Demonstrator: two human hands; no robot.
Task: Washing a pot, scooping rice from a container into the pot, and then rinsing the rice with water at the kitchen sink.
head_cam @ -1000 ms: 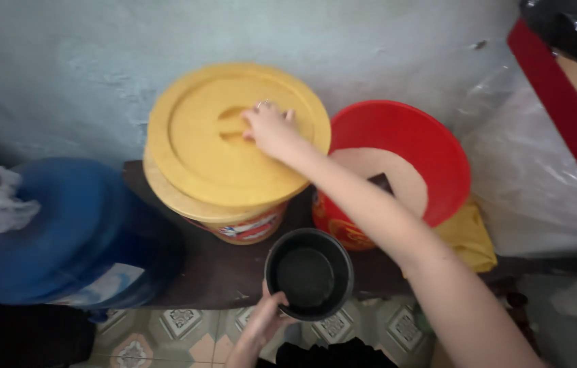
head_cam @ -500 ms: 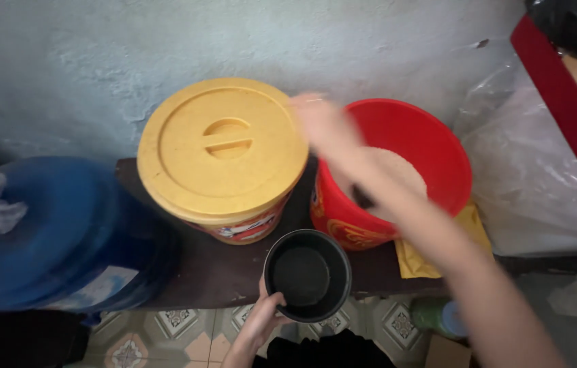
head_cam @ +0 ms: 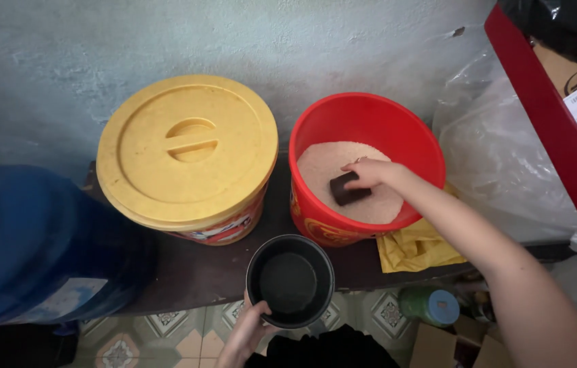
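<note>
Your right hand point(head_cam: 370, 172) pinching dark scoop point(head_cam: 348, 189) in rice; left hand point(head_cam: 247, 328) gripping black pot point(head_cam: 290, 279) rim. Risk: overfilled scoop spills crossing gap.

The person's right arm enters from the lower right corner of the view and stretches up and to the left, bare from elbow to wrist, with the forearm angled diagonally. The right hand point(head_cam: 370, 174) is palm down, the wrist slightly bent, the fingers curled around a small dark rectangular scoop point(head_cam: 348, 189). The left hand point(head_cam: 247, 334) rises from the bottom edge near the middle, only the hand and wrist showing. Its fingers wrap the near lower side of a round black metal pot point(head_cam: 290, 281), gripping the rim and holding it level.
</note>
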